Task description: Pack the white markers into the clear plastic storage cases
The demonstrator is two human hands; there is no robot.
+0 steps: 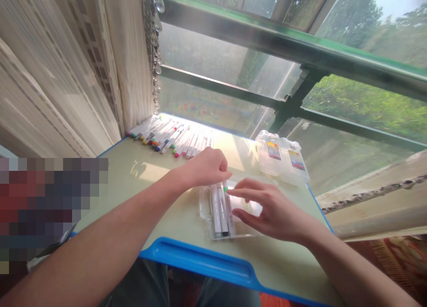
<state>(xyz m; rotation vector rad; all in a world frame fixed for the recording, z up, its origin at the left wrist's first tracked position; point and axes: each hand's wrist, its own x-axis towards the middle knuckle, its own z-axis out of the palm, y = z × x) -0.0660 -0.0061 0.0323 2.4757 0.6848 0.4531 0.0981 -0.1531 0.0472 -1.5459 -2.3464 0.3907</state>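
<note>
In the head view, a clear plastic case (204, 203) lies open on the table in front of me. Several white markers (216, 213) lie lengthwise along its left side, one with a black end. My left hand (209, 167) is over the far edge of the case, its fingers closed around the upper end of a white marker with a green band (226, 185). From the right, my right hand (265, 204) reaches over the case, thumb and fingers apart. Its index fingertip is at the green-banded marker; whether it touches cannot be made out.
A long row of white markers with coloured ends (167, 135) lies along the table's far left edge. Two translucent cases with labels (282, 158) stand at the back right. The table (116, 195) has a blue front tray (203, 262). Windows and curtains (66, 66) border it.
</note>
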